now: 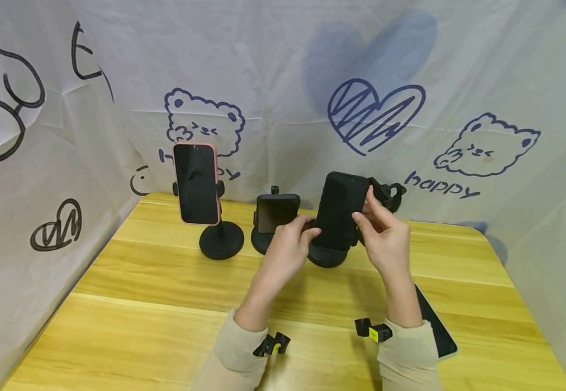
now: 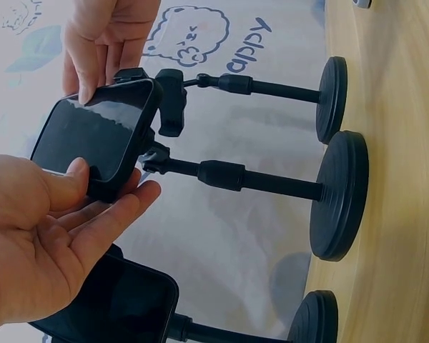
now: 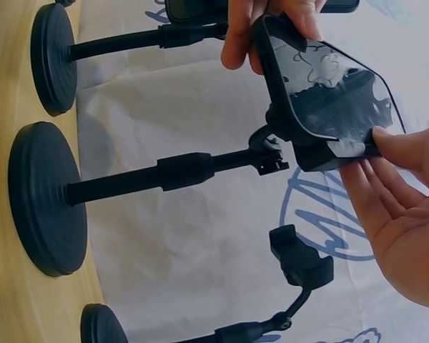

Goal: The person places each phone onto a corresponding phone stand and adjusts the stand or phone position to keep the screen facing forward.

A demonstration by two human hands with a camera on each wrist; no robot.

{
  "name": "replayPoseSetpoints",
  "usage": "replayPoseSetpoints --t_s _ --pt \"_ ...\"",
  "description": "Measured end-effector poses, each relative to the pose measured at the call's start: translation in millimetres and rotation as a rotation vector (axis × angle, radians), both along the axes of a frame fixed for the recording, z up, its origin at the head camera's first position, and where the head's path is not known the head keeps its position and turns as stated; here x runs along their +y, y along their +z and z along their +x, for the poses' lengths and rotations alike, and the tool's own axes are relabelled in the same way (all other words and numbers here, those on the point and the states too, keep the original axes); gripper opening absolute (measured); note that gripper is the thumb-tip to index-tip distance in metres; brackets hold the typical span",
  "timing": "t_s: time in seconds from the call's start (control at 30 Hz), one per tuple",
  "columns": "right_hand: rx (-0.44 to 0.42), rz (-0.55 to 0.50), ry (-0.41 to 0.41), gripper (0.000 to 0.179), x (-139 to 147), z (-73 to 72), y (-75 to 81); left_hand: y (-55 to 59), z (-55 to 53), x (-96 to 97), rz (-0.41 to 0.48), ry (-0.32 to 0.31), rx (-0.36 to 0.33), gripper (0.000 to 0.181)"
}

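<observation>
A black smartphone [image 1: 342,209] is upright at a phone stand [image 2: 222,175], whose round black base [image 1: 328,257] rests on the table. My left hand [image 1: 290,244] grips the phone's lower left edge, thumb on the front and fingers behind. On the opposite edge, my right hand [image 1: 387,236] pinches the phone, its thumb on the screen side in the right wrist view and its fingers at the back. Glossy reflections cross the screen. The phone hides most of the stand's clamp.
To the left, a pink-cased phone [image 1: 197,184] and another black phone [image 1: 278,213] sit in stands. At right is a stand with a bare clamp [image 3: 300,259]. A dark flat device [image 1: 436,326] lies on the table by my right forearm. A drawn-on white cloth [image 1: 283,81] hangs behind.
</observation>
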State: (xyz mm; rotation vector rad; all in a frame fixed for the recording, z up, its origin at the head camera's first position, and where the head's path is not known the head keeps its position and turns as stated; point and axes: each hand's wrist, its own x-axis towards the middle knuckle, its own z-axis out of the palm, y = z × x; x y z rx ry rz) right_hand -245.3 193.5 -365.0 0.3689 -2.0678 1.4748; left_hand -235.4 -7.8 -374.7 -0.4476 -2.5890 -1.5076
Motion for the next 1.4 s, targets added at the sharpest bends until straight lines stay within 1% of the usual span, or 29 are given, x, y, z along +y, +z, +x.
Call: replayPoseSetpoints --t_s 0.3,0.47,0.57,0.8,1.03,1.2,1.4 --pt "-0.033 0.008 -0.016 0.054 1.2 4.4 4.9 0.5 1.1 0.2 -0.006 0.002 0.003 0.033" --pt "-0.069 0.027 -0.014 0.052 2.3 5.2 4.9 -0.7 0.6 0.3 -0.008 0.008 0.003 0.034" --pt "-0.075 0.042 -0.017 0.05 3.4 5.6 3.9 -1.0 0.4 0.6 -0.003 0.008 -0.002 0.035" --pt "-0.055 0.098 -0.015 0.049 5.8 4.4 2.4 -1.3 -0.1 1.4 0.004 0.011 -0.001 0.034" --pt "-0.097 0.152 -0.019 0.049 8.3 7.4 6.6 -0.8 0.4 0.5 -0.001 0.013 0.006 0.035" --pt "-0.106 0.133 -0.007 0.051 7.4 4.0 4.7 -0.4 -0.5 -0.1 -0.005 0.027 0.012 0.035" --pt "-0.075 0.035 0.012 0.056 3.5 0.2 1.5 -0.9 -1.2 1.8 -0.023 0.007 0.04 0.035"
